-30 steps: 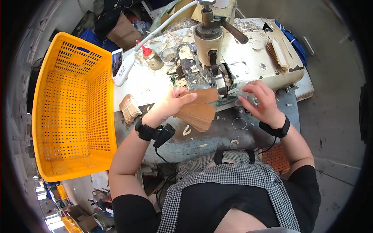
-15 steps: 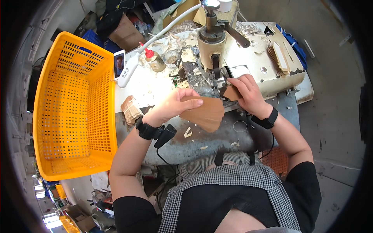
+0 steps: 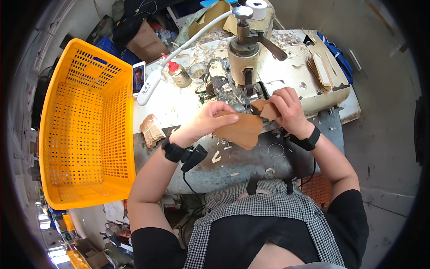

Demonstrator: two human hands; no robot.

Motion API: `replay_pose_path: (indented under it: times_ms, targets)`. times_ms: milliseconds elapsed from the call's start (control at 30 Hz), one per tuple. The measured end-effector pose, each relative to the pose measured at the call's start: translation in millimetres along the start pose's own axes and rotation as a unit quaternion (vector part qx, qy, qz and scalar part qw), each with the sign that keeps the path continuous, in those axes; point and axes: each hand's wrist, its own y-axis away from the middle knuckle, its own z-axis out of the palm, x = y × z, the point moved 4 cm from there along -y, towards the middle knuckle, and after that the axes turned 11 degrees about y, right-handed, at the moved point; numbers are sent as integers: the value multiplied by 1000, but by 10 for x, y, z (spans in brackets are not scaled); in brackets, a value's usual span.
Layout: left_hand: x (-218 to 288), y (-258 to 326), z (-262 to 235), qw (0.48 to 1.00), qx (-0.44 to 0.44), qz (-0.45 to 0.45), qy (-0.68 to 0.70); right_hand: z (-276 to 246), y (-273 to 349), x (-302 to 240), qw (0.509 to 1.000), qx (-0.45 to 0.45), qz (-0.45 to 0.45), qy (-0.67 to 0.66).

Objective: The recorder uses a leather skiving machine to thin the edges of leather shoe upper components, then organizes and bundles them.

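My left hand (image 3: 207,120) is closed on a fanned stack of flat brown leather-like pieces (image 3: 242,131), its thumb lying across the top. My right hand (image 3: 289,110) pinches smaller brown pieces (image 3: 268,110) just in front of a machine (image 3: 244,58) with a cream head, a knob on top and a dark lever. The two sets of pieces are close together below the machine's foot. Thin pale scraps (image 3: 217,157) lie on the metal table edge beneath my hands.
A big yellow plastic basket (image 3: 87,125) stands at left. A phone (image 3: 139,78), a white lamp (image 3: 150,87) and a red-capped bottle (image 3: 179,74) are beside the machine. One bundle of strips (image 3: 152,131) lies left of my hand; another bundle (image 3: 320,71) rests on the machine's bed.
My right hand has drawn slightly back from the machine's foot, and more of the brown pieces in it show. My left hand and its stack have shifted a little to the right.
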Motion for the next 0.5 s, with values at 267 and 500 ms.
replay_pose_path:
  times_ms: [267, 500]
  targets:
    - [-114, 15, -158, 994, 37, -52, 88, 76, 117, 3, 992, -15, -19, -121]
    - [-54, -9, -42, 999, -9, -34, 41, 103, 139, 34, 989, -63, -12, -136]
